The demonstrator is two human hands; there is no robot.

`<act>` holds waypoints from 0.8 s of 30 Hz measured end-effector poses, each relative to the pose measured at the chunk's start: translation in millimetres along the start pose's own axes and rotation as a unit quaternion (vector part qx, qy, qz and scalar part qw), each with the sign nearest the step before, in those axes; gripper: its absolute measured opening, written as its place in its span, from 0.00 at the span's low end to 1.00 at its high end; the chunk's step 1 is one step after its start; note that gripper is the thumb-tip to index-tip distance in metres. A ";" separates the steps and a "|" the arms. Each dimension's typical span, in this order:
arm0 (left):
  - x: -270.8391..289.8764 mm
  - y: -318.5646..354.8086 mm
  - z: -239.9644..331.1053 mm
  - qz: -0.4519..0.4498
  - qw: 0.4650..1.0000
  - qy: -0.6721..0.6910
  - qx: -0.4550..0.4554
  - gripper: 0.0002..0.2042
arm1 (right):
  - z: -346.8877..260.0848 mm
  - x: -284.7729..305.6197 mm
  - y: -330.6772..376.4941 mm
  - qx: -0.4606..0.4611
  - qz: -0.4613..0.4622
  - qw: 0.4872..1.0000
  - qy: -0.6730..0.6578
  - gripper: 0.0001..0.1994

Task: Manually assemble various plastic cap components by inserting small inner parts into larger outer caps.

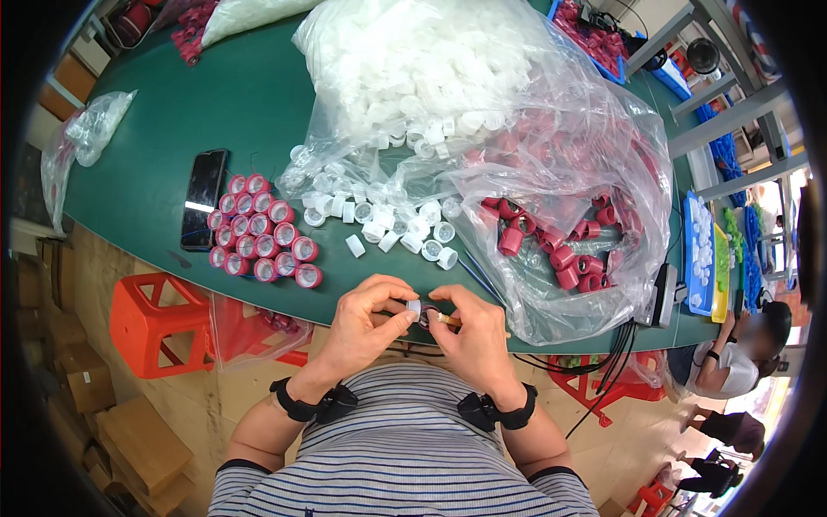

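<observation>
- Striped shirt [413, 448] fills the near foreground.
- Green table [146, 164] spans beyond it.
- Clear bag [547, 320] with red rings [562, 258] lies at right.
- Right hand [474, 332] curls its fingers about a slim tan stick [448, 320].
- Left hand [366, 323] pinches a small white cap [413, 308] beside the right hand, near the table edge.

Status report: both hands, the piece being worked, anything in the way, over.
Left hand pinching small white cap. Right hand holding thin tan stick close by. Loose white caps ahead, touching neither hand.
</observation>
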State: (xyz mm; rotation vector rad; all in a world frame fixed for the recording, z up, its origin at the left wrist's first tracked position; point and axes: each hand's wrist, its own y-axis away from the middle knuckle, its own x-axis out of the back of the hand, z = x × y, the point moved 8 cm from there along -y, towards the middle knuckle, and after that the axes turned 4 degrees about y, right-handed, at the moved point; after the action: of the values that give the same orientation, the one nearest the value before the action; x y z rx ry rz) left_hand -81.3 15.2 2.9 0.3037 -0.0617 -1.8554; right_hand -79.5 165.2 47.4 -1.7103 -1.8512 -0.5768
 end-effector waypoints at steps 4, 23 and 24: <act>-1.3 1.2 -2.2 0.008 1.000 0.005 0.010 0.10 | 7.5 -7.4 3.2 0.003 -0.016 1.000 -0.018 0.06; -15.8 6.2 37.3 0.008 0.961 -0.261 -0.092 0.12 | -0.2 -13.3 11.5 0.057 -0.066 0.996 -0.021 0.27; -17.3 6.8 40.6 0.013 0.952 -0.284 -0.109 0.12 | -0.9 -12.0 11.4 0.057 -0.065 0.996 -0.021 0.27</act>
State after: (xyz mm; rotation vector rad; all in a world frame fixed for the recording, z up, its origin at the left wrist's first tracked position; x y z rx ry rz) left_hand -79.9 25.0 46.4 -0.3901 -0.2528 -1.8513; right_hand -67.5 156.6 39.7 -1.5469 -1.9963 -0.4802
